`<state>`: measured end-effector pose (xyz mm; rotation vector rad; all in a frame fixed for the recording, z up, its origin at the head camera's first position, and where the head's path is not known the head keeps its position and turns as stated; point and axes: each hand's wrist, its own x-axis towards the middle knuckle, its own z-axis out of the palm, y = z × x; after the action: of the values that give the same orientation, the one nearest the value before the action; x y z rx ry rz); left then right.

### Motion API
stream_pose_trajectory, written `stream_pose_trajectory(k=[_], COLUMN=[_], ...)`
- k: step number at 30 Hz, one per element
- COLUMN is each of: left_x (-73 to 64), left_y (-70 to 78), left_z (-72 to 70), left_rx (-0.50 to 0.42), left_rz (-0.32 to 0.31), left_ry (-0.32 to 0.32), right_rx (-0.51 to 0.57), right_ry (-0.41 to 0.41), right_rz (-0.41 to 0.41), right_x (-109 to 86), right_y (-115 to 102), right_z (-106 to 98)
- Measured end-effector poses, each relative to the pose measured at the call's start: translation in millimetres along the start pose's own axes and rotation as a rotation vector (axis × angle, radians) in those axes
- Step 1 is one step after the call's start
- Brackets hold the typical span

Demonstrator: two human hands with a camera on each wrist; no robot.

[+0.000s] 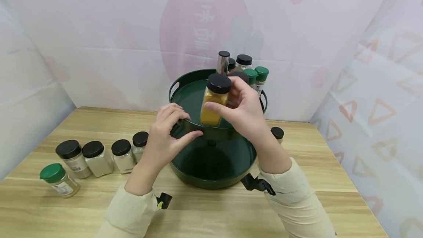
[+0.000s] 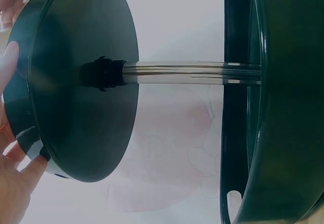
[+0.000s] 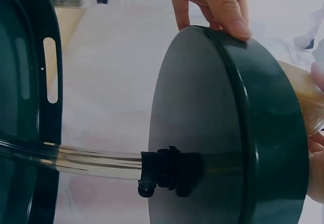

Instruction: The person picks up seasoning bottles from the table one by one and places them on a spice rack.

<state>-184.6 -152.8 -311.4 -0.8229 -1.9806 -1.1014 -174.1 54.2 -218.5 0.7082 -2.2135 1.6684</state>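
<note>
Holding yellow jar (image 1: 212,109): right hand (image 1: 246,111) | clasping upper tray (image 1: 218,133) rim: left hand (image 1: 166,131)

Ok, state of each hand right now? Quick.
Left hand: closed on the upper tray's rim.
Right hand: closed, holding the black-lidded jar of yellow powder.

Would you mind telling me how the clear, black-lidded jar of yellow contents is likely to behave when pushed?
The jar seems stiff: its walls look straight in the right hand. Its flat sides make rolling unlikely, though its tall, narrow shape may let it tip.
</note>
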Motion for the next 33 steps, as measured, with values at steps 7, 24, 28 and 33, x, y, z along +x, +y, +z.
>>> stream_pose_trajectory(k=[7,24,28,33], left_x=[-0.7,-0.3,-0.3,0.2], left_y=[-1.7,1.3,1.1,1.2], left_z=[0.2,-2.9,-2.9,-3.5], left_rx=[0.027,0.040,0.036,0.037], left_rz=[0.007,-0.017,-0.010,-0.007], left_ry=[0.000,-0.012,-0.005,-0.007], right_rx=[-0.043,-0.081,-0.092,-0.105], right_ry=[-0.091,-0.168,-0.175,-0.192], right_rz=[0.051,0.107,0.108,0.103], right_x=[4.8,13.8,14.1,15.7], right_y=[4,2,2,2], right_z=[5,13,13,14])
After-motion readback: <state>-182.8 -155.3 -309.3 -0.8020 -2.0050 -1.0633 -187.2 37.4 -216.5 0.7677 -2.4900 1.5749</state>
